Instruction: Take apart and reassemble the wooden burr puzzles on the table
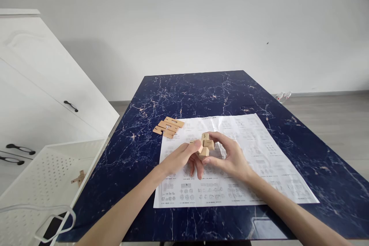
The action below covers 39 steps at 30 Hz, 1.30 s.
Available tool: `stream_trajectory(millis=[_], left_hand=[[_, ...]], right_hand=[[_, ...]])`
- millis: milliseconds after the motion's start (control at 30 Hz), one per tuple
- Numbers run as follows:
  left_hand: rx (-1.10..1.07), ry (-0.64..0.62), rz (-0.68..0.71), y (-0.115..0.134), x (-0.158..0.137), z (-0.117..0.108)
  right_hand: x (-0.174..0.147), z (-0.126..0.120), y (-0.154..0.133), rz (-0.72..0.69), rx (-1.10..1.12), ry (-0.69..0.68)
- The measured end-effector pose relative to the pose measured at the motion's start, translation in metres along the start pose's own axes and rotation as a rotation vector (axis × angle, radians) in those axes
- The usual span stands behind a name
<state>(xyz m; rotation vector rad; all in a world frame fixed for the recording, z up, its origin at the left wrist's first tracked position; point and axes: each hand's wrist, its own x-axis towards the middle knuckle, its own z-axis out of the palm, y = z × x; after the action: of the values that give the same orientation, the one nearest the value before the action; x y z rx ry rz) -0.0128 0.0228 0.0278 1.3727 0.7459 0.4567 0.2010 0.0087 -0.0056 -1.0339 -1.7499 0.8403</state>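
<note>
Both hands hold a small wooden interlocking puzzle (pixel 209 144) made of light blocks, one marked with a 3. My left hand (pixel 187 157) grips its left side, thumb on top and fingers curled below. From the right, my right hand (pixel 230 155) pinches it between the thumb in front and fingers behind. Under the hands lies a large white instruction sheet (pixel 276 169) printed with rows of small diagrams. Flat wooden puzzle pieces (pixel 168 127) with slots and numbers rest overlapping at the sheet's upper left corner. The puzzle's underside is hidden by the fingers.
The dark blue marbled table (pixel 190 92) reaches toward a pale wall (pixel 184 19). On the left, a white perforated basket (pixel 37 177) holds another wooden puzzle (pixel 78 177), near a white cable (pixel 37 208). A white cabinet (pixel 43 77) with black handles stands behind it.
</note>
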Motion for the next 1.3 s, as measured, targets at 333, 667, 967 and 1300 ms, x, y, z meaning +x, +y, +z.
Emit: stream_trajectory(millis=[333,667,967,1300], left_hand=[[-0.007,0.049,-0.024,0.001,-0.001,0.005],[0.61,0.696,0.21,-0.01,0.003,0.012],[1.051,0.905,0.4,-0.022,0.007,-0.011],[1.119,1.238,0.21,-0.029,0.006,-0.066]], right_hand=[[0.006,-0.003,0.002,0.109,-0.029,0.291],[0.009,-0.004,0.0,0.254,0.051,0.307],[0.01,-0.005,0.0,0.282,0.046,0.292],[0.01,-0.004,0.003,0.273,0.03,0.269]])
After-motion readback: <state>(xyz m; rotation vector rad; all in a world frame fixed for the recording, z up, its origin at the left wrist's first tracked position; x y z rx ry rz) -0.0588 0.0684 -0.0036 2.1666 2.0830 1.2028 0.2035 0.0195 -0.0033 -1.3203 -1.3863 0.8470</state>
